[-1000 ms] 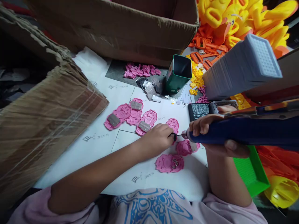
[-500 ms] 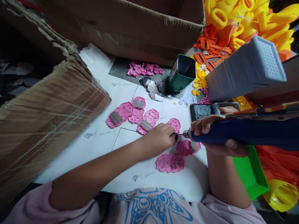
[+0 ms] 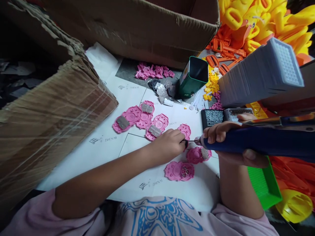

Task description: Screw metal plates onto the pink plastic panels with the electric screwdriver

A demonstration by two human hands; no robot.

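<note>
My right hand (image 3: 221,132) is wrapped around a blue electric screwdriver (image 3: 246,139), held level, with its thin bit pointing left. The bit reaches a small dark thing at the fingertips of my left hand (image 3: 169,144); its kind I cannot make out. My left fingers are closed at the lower edge of a pink plastic piece (image 3: 184,130), partly hidden by the hand. Just below lie a pink piece with a metal plate (image 3: 204,153) and another pink piece (image 3: 173,170) with small metal parts on it. More pink pieces (image 3: 161,122) with grey plates lie left.
Cardboard boxes (image 3: 73,98) stand left and behind. A dark green bin (image 3: 194,77), loose metal plates (image 3: 162,91) and a black tray of screws (image 3: 213,118) are at the back. To the right are a stack of pale trays (image 3: 258,72) and a green basket (image 3: 265,183).
The screwdriver and my right hand have shifted very slightly to the right. My left hand stays in place, and the view has tilted a little.
</note>
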